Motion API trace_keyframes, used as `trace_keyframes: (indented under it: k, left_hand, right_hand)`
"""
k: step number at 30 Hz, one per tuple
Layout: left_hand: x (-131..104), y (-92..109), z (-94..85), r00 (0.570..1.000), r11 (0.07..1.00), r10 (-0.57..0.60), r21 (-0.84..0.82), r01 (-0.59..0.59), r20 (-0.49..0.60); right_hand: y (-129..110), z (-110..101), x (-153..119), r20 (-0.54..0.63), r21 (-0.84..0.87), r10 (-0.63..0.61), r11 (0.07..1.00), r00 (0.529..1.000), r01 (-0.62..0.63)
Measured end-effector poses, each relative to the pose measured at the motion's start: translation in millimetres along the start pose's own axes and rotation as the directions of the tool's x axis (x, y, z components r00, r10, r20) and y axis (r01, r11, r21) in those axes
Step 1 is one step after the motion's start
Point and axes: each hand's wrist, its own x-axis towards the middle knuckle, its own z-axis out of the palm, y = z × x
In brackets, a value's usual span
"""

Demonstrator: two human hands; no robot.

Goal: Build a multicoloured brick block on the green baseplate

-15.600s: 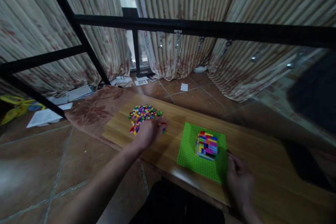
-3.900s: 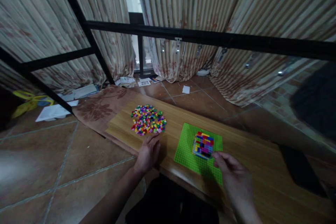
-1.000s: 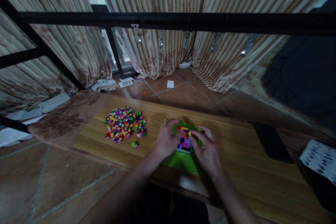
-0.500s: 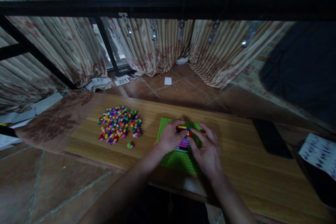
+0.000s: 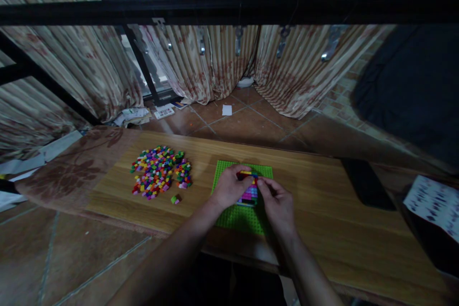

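A small block of stacked toy bricks (image 5: 250,195), with pink, purple, blue, yellow and red rows, stands on a green studded baseplate (image 5: 239,220). My left hand (image 5: 229,187) curls around its left and far sides, with the thumb laid over the top. On the other side, my right hand (image 5: 278,201) has its thumb and forefinger pinched at the upper right corner of the block. Whatever is between those fingertips is too small to make out. Part of the block is hidden under my left hand.
A loose heap of colourful bricks (image 5: 154,172) lies left on the wooden board (image 5: 315,229), with a green and pink piece (image 5: 175,199) beside it. A dark flat object (image 5: 367,184) lies at right, near a printed sheet (image 5: 433,203). A black bar (image 5: 215,9) crosses beyond.
My right hand's fingers, spread over the block before, have drawn together into a pinch at its right corner. My left hand keeps its hold. The whole view has shifted slightly.
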Motion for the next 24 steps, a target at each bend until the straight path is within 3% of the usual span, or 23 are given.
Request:
trace_keyframes:
  k: [10, 16, 24]
  left_hand:
    - [3.9, -6.8, 4.5, 0.998, 0.981, -0.052, -0.186, 0.055, 0.026]
    - [6.6, -9.8, 7.3, 0.994, 0.945, -0.09, -0.308, 0.107, 0.067]
    - [2.8, -6.6, 5.3, 0.989, 0.947, -0.142, -0.285, 0.149, 0.044]
  right_hand:
    - [-3.1, 8.9, 3.2, -0.064, 0.116, 0.141, 0.984, 0.988, -0.133]
    - [-1.3, 8.9, 3.4, -0.068, 0.035, 0.091, 0.995, 0.994, -0.089]
    - [9.8, -1.2, -1.0, -0.02, -0.023, 0.064, 0.998, 0.998, -0.064]
